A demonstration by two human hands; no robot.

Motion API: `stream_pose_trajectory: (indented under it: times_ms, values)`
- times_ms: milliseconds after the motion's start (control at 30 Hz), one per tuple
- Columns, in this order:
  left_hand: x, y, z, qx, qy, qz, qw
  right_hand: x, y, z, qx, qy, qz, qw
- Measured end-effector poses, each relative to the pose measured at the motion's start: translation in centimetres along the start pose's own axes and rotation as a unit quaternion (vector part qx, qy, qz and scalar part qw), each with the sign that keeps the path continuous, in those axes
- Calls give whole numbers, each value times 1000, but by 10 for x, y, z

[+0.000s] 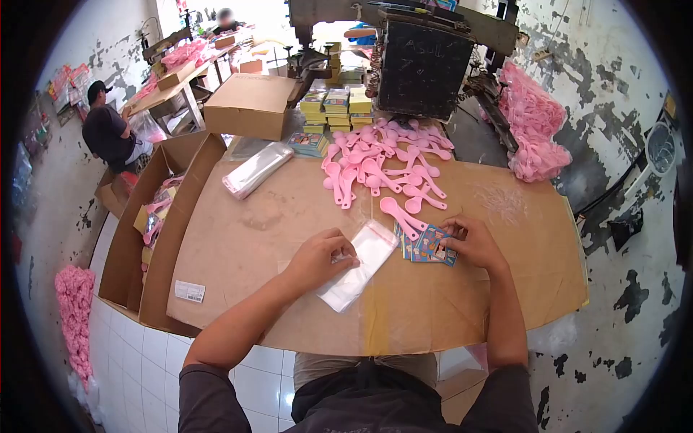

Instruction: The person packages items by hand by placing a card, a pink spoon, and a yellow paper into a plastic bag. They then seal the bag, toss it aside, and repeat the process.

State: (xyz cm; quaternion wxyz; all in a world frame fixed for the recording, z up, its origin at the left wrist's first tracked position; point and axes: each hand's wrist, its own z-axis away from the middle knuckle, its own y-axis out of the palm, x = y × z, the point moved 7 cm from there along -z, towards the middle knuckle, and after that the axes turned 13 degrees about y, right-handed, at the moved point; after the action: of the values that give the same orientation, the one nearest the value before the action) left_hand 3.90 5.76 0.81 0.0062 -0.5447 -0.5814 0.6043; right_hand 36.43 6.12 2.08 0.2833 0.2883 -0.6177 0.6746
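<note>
In the head view, my left hand (323, 257) rests on a stack of clear plastic bags (367, 267), thumb and fingers pinched together at its left side. Whether a single bag is between them is too fine to make out. My right hand (473, 242) grips the edge of a blue printed card (437, 244) on a small fanned pile. Two pink measuring spoons (401, 215) lie against the pile's upper left. Beyond them spreads a heap of pink spoons (375, 159).
Another pack of plastic bags (258, 169) lies at the back left. An open carton (162, 238) with packed items stands left of the cardboard-covered table (245, 231). Card stacks (337, 105), a closed box (249, 105) and a dark machine (420, 65) stand behind. A person (112, 130) sits far left.
</note>
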Motion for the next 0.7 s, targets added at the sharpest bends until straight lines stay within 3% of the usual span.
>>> stream_pose_trajectory:
  times_ms: [167, 267, 367, 467, 700]
  values:
    - [-15, -4, -4, -158, 139, -8, 978, -6, -20, 6, -43, -14, 32, 998]
    - [6, -5, -2, -122, -1, 196, 973, 2, -22, 8, -61, -21, -84, 994]
    - [-2, -9, 0, -138, -55, 379, 913, 34, 14, 15, 15, -24, -181, 983]
    - [-6, -7, -1, -143, -63, 407, 900, 64, 52, 23, 56, -82, -191, 977]
    - [-18, -4, 0, -133, -51, 365, 920, 84, 73, 27, 83, -74, -293, 950]
